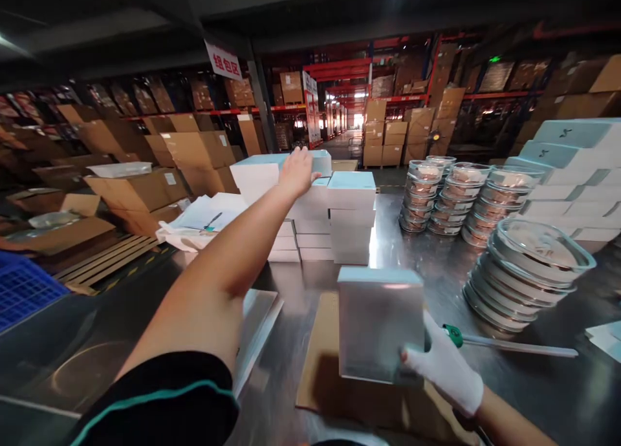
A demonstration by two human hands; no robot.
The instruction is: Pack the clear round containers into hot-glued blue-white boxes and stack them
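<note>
While my gloved right hand (444,362) holds a white box (381,323) by its right side over the brown cardboard (317,349), my bare left hand (297,174) lies on the far stacked boxes (352,223), and I cannot tell whether its fingers close on one. Near my right hand, a green-ended rod (519,346) lies on the worktop (301,287); stacked round containers (524,278) stand beyond it.

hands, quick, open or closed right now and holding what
Left hand: at the stacked boxes; cannot tell whether it grips one.
Right hand: closed on a single box.
</note>
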